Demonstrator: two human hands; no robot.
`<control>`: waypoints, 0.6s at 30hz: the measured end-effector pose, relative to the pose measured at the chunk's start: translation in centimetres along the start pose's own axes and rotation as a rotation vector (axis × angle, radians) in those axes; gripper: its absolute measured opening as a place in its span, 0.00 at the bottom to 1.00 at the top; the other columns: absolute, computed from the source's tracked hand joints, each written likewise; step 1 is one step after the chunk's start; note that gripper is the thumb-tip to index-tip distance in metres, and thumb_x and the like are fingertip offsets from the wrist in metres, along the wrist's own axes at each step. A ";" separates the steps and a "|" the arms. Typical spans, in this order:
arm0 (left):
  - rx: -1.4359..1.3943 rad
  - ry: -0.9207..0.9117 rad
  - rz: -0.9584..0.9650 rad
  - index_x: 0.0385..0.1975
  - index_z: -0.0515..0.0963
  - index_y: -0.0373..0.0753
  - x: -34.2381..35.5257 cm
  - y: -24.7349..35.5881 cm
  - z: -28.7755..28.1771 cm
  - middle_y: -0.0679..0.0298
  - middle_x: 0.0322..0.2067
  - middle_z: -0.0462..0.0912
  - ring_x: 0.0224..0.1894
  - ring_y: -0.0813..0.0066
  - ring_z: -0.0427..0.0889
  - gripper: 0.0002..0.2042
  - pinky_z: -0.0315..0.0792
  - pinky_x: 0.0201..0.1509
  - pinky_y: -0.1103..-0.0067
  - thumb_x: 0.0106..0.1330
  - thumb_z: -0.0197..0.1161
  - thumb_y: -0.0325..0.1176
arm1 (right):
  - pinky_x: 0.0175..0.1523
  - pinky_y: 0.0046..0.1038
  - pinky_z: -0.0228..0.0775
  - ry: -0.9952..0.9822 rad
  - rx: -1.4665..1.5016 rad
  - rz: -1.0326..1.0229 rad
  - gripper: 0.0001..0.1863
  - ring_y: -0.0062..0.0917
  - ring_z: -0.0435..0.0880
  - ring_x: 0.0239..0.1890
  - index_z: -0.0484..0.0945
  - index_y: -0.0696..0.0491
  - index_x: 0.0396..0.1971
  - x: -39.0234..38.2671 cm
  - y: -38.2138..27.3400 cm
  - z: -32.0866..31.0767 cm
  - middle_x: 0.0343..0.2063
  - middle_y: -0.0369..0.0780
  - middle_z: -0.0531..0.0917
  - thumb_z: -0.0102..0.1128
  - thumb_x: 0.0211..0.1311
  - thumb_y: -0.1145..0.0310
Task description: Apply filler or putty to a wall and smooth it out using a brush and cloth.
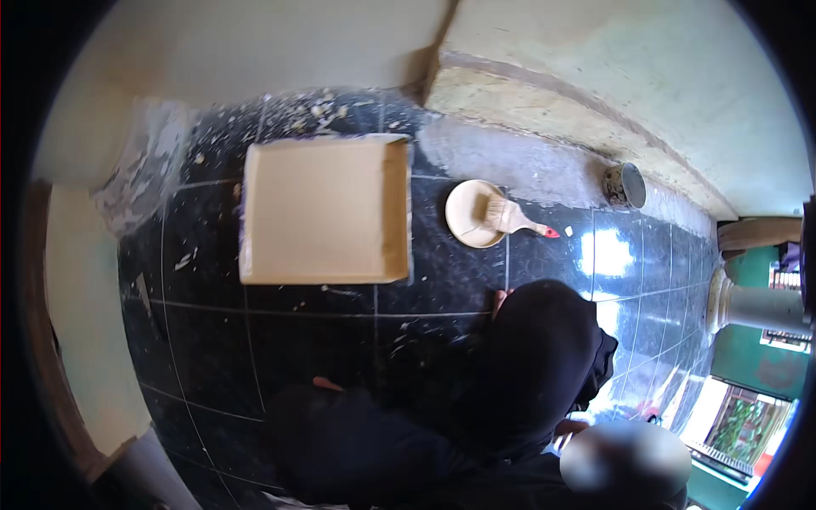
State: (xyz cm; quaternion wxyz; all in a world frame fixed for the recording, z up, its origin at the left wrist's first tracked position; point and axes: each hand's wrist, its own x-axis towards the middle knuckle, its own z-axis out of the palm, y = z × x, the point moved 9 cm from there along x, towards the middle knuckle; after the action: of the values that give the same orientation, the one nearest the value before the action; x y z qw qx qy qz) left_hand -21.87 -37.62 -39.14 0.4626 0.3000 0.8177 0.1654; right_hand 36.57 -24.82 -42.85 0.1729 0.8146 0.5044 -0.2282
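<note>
Part of my right hand (569, 431) shows low on the right, beside my dark-clothed knee. Its fingers look curled, but a blurred oval patch next to them hides what they hold. My left hand does not show. On the floor ahead lies a shallow square tray (319, 212), cream inside with low raised sides. To its right sits a round, shallow cream dish (461, 212). A wide paintbrush (511, 216) rests across the dish's right rim, its pale bristles inside and its red-tipped handle pointing right. Neither hand touches the tray, dish or brush.
Black floor tiles (314, 340) carry pale flakes, densest behind the tray. A paint-spattered can (625, 185) stands by the wall base (527, 102) at the far right. My two bent knees (544, 365) fill the near middle. A white column (756, 308) is farther right.
</note>
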 end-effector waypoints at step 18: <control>0.958 0.351 0.729 0.48 0.67 0.34 19.9 32.2 22.3 0.44 0.50 0.73 0.51 0.51 0.75 0.13 0.71 0.55 0.63 0.66 0.51 0.31 | 0.45 0.44 0.74 -0.002 0.373 0.198 0.15 0.49 0.83 0.41 0.83 0.51 0.38 6.2 17.6 -3.4 0.35 0.50 0.84 0.55 0.51 0.65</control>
State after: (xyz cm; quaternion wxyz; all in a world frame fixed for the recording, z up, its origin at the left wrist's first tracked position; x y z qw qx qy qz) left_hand 0.24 -0.31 -46.13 0.0493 0.7020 0.7100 -0.0256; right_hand 55.47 -26.04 -42.44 0.0411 0.8780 0.3705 -0.3003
